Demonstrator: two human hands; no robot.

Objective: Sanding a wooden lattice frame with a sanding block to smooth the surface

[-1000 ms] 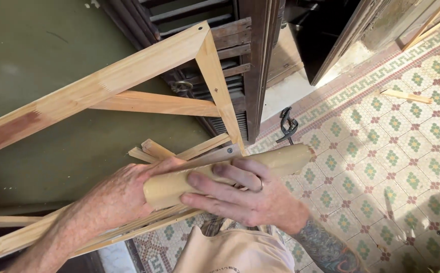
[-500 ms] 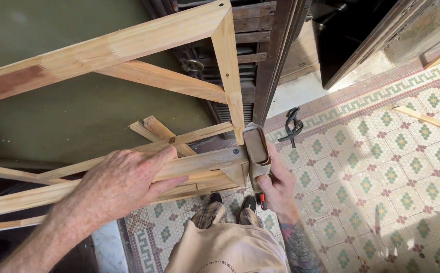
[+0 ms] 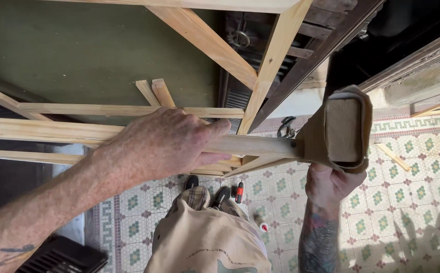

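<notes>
A person looks down past a tan apron point(image 3: 210, 242) at their own two hands working on a pale wooden frame point(image 3: 275, 55), a stretcher-like frame of jointed bars with diagonal braces, held tilted above a patterned tile floor point(image 3: 407, 202). The left hand point(image 3: 164, 144) lies over the frame's near horizontal bar point(image 3: 43, 129), fingers curled closed around its top and thumb pointing toward the corner, steadying it. The right hand point(image 3: 331, 184) reaches up from below with fingers closed on the lower end of a sanding block point(image 3: 342, 131), a rectangular pad wrapped in tan abrasive paper, whose flat end faces the camera. The block sits pressed against the outer corner of the frame, where the near bar meets the upright one, just beside a small screw head. The step in hand appears to be smoothing that corner; judging from this, the next move calls for keeping the bar braced with the left hand while the block is stroked along the edge with even pressure, without rounding the joint too far. Around them: a green wall point(image 3: 88, 55) behind the frame, dark louvred shutters point(image 3: 301, 30) leaning close to the upright bar, loose wooden strips point(image 3: 393, 156) on the floor, a black clamp point(image 3: 283, 129) lying partly hidden behind the frame, a small red-handled tool point(image 3: 239, 192) and a little round roll point(image 3: 264, 227) near the person's shoes point(image 3: 207, 184). The shutters crowd the corner and could limit the block's travel.
</notes>
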